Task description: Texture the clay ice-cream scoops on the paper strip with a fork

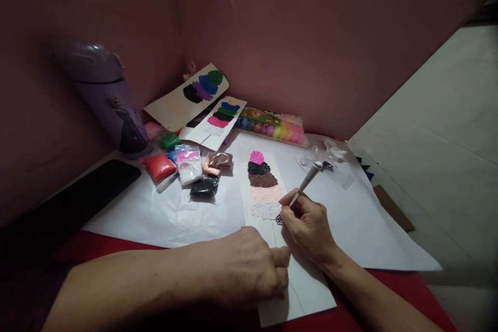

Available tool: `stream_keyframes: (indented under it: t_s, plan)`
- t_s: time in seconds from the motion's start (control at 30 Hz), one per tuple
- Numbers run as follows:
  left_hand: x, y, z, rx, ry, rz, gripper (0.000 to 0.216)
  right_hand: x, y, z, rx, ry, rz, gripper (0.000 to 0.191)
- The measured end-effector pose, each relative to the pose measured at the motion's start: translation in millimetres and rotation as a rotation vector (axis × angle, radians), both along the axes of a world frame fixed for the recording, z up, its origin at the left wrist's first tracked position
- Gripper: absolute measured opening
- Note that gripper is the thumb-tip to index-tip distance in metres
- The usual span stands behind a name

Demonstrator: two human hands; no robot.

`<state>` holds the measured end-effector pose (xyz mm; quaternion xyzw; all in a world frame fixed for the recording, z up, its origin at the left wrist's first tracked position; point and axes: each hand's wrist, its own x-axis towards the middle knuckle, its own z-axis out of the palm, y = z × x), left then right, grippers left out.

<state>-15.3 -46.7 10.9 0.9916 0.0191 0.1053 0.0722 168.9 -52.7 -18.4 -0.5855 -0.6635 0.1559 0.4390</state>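
A long white card strip point(313, 290) carries stacked clay bands: pink at the top, then black, brown, peach and white point(264, 210). My right hand point(311, 223) is closed round a slim metal tool point(305, 182) with a ridged handle. Its pronged or looped tip touches the card at the white band's right edge. My left hand point(249, 270) lies across the strip's lower part with its fingers curled, and whatever is under them is hidden. A thin line is drawn down the strip.
Small clay packets, red point(159, 166), white point(190, 171) and black point(204, 187) among them, lie left of the strip. Behind are two painted-looking cards point(187, 98) and a clay pack point(272, 127). A purple bottle point(107, 98) and dark phone-like object point(93, 187) stand left; clear wrappers point(317, 155) right.
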Motion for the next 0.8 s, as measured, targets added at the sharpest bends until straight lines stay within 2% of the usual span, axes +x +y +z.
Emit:
stream_keyframes:
  t_s: [0.23,0.47,0.8]
  plan:
    - [0.2,-1.2,3.4,0.003,0.088,0.009,0.008,-0.4,-1.0,-0.3,0.006,-0.003,0.035,0.005]
    - [0.9,-0.6,3.8,0.011,0.089,0.002,0.007,-1.6,-0.8,-0.7,0.034,-0.02,0.075,0.006]
    - [1.2,0.7,1.2,0.014,0.059,0.004,0.005,-1.6,-0.4,1.2,-0.002,-0.004,0.112,0.007]
